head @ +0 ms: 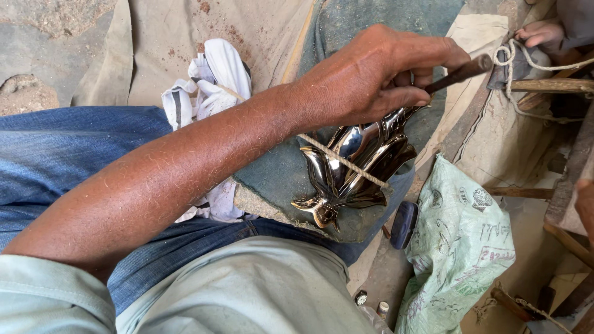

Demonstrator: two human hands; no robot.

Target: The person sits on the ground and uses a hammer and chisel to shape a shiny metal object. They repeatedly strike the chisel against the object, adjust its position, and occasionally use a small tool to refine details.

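Dusty ground and worn canvas sheets fill the background, and the person sits low among them with a denim-clad leg stretched across the view. On that leg, over a grey-green pad, lies a polished metal casting, leaf- or bird-like in outline, with deep flutes and a small flared tip pointing toward the person's body. A pale cord runs slantwise across the casting and seems to bind it to the pad.

Only one of the person's hands shows; which one it is cannot be told for certain, though the arm enters from the person's left. It is closed around a dark rod-like tool handle just above the upper end of the casting, with fingers curled tight; the working tip is hidden beneath the fingers. The other hand is out of view.

The casting looks like solid metal: stiff, probably heavy for its bulk, and slick on its mirror faces. Its thin fluted edges and tip look sharp. A sound hold would be across the broad middle, on the ridges between the flutes, not on the smooth faces or the narrow tip.

Beyond the pad, away from the person, lies a crumpled white cloth. Beside the casting's lower edge sits a small dark oval block, and past it a pale green printed sack. Far up from the casting, at the corner, another person's hand rests near a rope and wooden bars.
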